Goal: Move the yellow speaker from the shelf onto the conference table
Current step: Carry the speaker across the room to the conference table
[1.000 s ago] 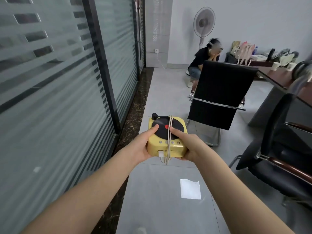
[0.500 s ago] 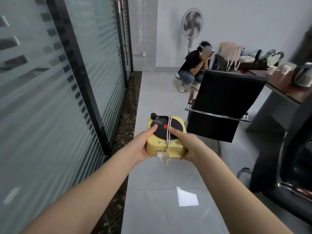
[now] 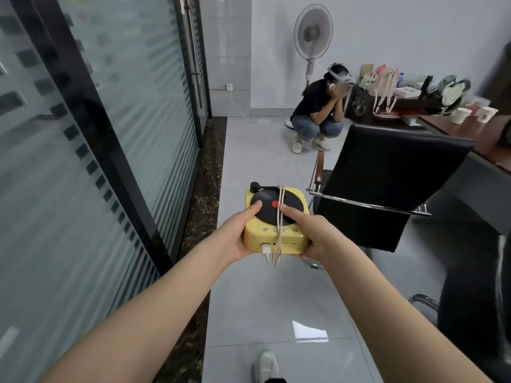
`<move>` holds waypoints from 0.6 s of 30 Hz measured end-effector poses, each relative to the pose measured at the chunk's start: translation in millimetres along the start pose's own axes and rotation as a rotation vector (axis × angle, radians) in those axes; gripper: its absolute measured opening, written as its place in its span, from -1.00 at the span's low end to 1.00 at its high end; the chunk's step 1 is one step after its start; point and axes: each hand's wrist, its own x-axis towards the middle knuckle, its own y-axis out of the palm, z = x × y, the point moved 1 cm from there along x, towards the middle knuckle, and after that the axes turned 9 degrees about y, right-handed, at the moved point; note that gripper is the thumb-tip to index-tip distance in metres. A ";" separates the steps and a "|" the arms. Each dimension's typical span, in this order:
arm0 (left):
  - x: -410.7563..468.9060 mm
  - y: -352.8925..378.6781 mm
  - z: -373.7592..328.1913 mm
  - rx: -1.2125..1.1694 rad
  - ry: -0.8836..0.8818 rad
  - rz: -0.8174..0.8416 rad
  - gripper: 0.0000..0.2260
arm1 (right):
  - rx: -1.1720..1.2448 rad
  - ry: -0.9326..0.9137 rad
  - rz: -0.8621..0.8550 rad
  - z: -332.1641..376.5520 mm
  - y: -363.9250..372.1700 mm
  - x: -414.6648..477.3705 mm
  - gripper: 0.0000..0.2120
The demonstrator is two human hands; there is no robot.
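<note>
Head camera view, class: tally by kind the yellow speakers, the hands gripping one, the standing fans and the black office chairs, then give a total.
Yellow speaker: 1
Hands gripping it: 2, left hand and right hand
Standing fan: 1
Black office chairs: 2, middle chair and right-edge chair
Total: 6

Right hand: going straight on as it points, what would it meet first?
The right hand grips the yellow record-player-shaped speaker; beyond, the way looks free over grey floor tiles, left of the black chair; depth unclear.
</note>
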 end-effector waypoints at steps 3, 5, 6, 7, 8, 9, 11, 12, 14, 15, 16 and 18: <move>41.6 3.3 -19.3 0.010 0.008 -0.010 -0.79 | 0.005 0.002 0.013 31.5 2.3 37.9 -0.37; 73.1 6.7 -33.0 0.014 0.012 -0.010 -0.77 | 0.017 0.003 0.022 56.3 2.8 64.3 -0.39; 87.8 8.4 -39.7 0.017 0.009 -0.013 -0.75 | 0.020 0.006 0.026 68.0 3.0 76.7 -0.40; 104.1 10.5 -47.2 0.019 0.004 -0.018 -0.73 | 0.024 0.013 0.029 80.5 3.8 90.4 -0.40; 120.1 12.6 -54.5 0.020 -0.001 -0.021 -0.73 | 0.019 0.015 0.036 93.3 4.2 103.5 -0.40; 130.5 13.9 -58.6 0.025 0.000 -0.024 -0.74 | 0.012 0.018 0.038 100.8 5.0 113.0 -0.39; 156.7 17.4 -68.0 0.010 0.006 -0.032 -0.77 | 0.001 0.021 0.044 121.7 5.4 135.9 -0.37; 167.2 18.3 -71.8 -0.001 0.011 -0.039 -0.78 | -0.003 0.020 0.039 130.7 5.8 144.5 -0.36; 190.7 17.9 -78.8 -0.014 0.012 -0.055 -0.77 | -0.017 0.023 0.034 148.1 7.6 161.5 -0.38; 200.7 16.9 -81.8 -0.015 0.007 -0.060 -0.77 | -0.023 0.030 0.039 154.6 8.8 168.7 -0.39; 211.0 16.2 -86.1 -0.010 0.005 -0.058 -0.78 | -0.031 0.035 0.045 161.8 10.3 177.2 -0.39; 232.4 14.3 -95.5 -0.010 0.003 -0.064 -0.77 | -0.039 0.032 0.045 176.9 14.1 194.9 -0.37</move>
